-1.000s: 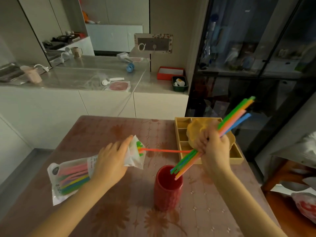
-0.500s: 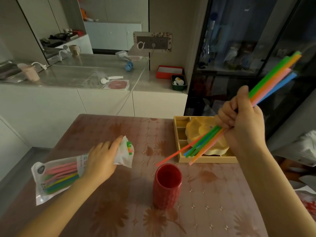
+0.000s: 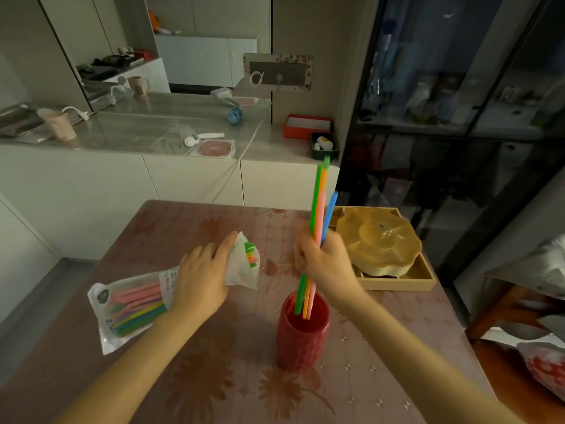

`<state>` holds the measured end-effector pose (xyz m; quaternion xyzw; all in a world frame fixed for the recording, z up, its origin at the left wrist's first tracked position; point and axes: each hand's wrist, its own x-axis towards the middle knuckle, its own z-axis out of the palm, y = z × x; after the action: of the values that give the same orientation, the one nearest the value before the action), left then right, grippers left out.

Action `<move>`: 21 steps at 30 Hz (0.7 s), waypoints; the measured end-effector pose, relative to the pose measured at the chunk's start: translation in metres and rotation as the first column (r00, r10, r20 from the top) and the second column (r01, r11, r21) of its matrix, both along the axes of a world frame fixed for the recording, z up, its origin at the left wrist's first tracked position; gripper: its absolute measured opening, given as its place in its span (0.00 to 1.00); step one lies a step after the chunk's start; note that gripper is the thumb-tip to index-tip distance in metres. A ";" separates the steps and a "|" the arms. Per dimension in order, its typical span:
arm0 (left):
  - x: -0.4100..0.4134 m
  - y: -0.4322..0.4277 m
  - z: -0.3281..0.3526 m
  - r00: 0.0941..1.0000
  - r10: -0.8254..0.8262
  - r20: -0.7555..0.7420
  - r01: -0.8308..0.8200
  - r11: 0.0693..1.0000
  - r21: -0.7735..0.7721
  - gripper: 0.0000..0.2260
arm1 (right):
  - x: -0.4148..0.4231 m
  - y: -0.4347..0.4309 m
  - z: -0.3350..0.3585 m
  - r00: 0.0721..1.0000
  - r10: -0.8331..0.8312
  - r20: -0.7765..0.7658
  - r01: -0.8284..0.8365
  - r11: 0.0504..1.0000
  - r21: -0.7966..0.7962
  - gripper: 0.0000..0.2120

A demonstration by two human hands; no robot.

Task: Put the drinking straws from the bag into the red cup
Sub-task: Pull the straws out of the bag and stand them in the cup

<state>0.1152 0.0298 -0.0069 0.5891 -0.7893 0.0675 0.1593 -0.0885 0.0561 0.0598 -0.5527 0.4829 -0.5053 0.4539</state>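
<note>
A red cup (image 3: 302,338) stands upright on the table near the middle. My right hand (image 3: 324,264) grips a bundle of coloured drinking straws (image 3: 319,206) held nearly upright, their lower ends dipping inside the cup's mouth. To the left lies a clear plastic bag (image 3: 128,307) with more straws inside. My left hand (image 3: 203,278) presses down on the bag near its open end, where a few straw tips stick out.
A yellow flower-shaped dish (image 3: 380,240) sits on a wooden tray (image 3: 397,283) right of the cup. The table (image 3: 214,377) has a patterned pink cover. A white counter (image 3: 137,166) runs behind it, and a dark glass cabinet (image 3: 458,117) stands at the right.
My right hand swung the straw bundle from high at the right down over the cup and turned it upright; the lower ends now enter the cup. My left hand stays on the bag.
</note>
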 end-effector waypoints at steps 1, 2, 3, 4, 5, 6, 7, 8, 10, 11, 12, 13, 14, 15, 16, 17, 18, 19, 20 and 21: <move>0.000 0.002 -0.001 1.000 0.009 -0.023 -0.009 1.000 0.007 0.43 | 0.000 0.004 -0.016 1.000 -0.002 0.006 0.002 1.000 0.023 0.19; 0.000 0.003 -0.003 0.999 0.009 -0.038 -0.008 1.000 0.017 0.43 | -0.002 0.007 -0.031 1.000 -0.008 0.009 0.007 0.999 0.051 0.19; 0.000 0.005 -0.004 0.999 0.000 -0.046 0.001 1.000 0.022 0.44 | -0.005 0.010 -0.043 0.999 -0.014 0.030 0.012 0.997 0.074 0.17; 0.000 0.006 -0.005 0.999 -0.011 -0.048 0.012 1.000 0.020 0.44 | -0.009 0.013 -0.051 0.998 -0.016 0.063 0.010 0.995 0.096 0.12; 0.001 0.007 -0.005 0.999 -0.018 -0.046 0.019 1.000 0.013 0.45 | -0.014 0.016 -0.055 0.993 -0.002 0.121 -0.012 0.993 0.116 0.05; 0.001 0.008 -0.003 0.999 -0.022 -0.044 0.023 1.000 0.005 0.44 | -0.018 0.018 -0.057 0.986 0.006 0.164 -0.029 0.990 0.137 0.07; 0.002 0.008 0.000 0.999 -0.023 -0.041 0.023 1.000 -0.006 0.44 | -0.024 0.019 -0.057 0.982 0.026 0.190 -0.054 0.988 0.142 0.13; 0.001 0.008 0.003 0.999 -0.023 -0.037 0.022 1.000 -0.018 0.44 | -0.030 0.019 -0.054 0.984 0.054 0.168 -0.077 0.988 0.134 0.17; 0.000 0.007 0.008 1.000 -0.020 -0.024 0.019 0.999 -0.037 0.44 | -0.040 0.019 -0.044 0.990 0.076 0.118 -0.088 0.991 0.101 0.21; -0.001 0.007 0.011 1.000 -0.024 -0.015 0.023 0.999 -0.044 0.43 | -0.043 0.019 -0.037 0.992 0.064 0.108 -0.074 0.993 0.087 0.20; -0.002 0.006 0.014 1.000 -0.031 -0.005 0.031 0.998 -0.049 0.43 | -0.046 0.018 -0.029 0.994 0.040 0.104 -0.048 0.996 0.074 0.19; -0.004 0.006 0.018 0.999 -0.041 0.009 0.042 0.998 -0.051 0.44 | -0.048 0.018 -0.023 0.994 0.008 0.107 -0.014 0.998 0.057 0.18; -0.007 0.006 0.022 0.998 -0.055 0.025 0.056 0.997 -0.054 0.44 | -0.049 0.018 -0.017 0.994 -0.029 0.104 0.025 0.999 0.040 0.17; -0.009 0.006 0.027 0.996 -0.072 0.044 0.075 0.995 -0.060 0.44 | -0.049 0.017 -0.013 0.992 -0.076 0.101 0.074 0.997 0.024 0.17; -0.012 0.006 0.033 0.994 -0.091 0.066 0.096 0.993 -0.071 0.44 | -0.049 0.017 -0.008 0.985 -0.133 0.106 0.132 0.991 0.014 0.17; -0.015 0.006 0.040 0.990 -0.108 0.090 0.116 0.989 -0.089 0.45 | -0.047 0.018 -0.003 0.973 -0.194 0.128 0.194 0.981 0.011 0.17; -0.017 0.004 0.047 0.986 -0.122 0.114 0.135 0.984 -0.115 0.45 | -0.045 0.019 0.001 0.955 -0.246 0.167 0.248 0.969 0.013 0.17; -0.020 0.002 0.056 0.982 -0.132 0.136 0.152 0.978 -0.145 0.46 | -0.042 0.019 0.005 0.933 -0.280 0.226 0.285 0.958 0.011 0.16; -0.023 0.000 0.065 0.977 -0.142 0.156 0.169 0.970 -0.177 0.45 | -0.037 0.021 0.010 0.909 -0.294 0.295 0.306 0.952 0.007 0.16; -0.026 -0.002 0.075 0.973 -0.153 0.175 0.189 0.960 -0.208 0.45 | -0.032 0.021 0.015 0.883 -0.292 0.367 0.311 0.950 0.010 0.15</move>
<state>0.0891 0.0280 0.0683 0.4896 -0.8349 0.1880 0.1671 -0.1207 0.0774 0.0743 -0.3784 0.4578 -0.6749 0.4378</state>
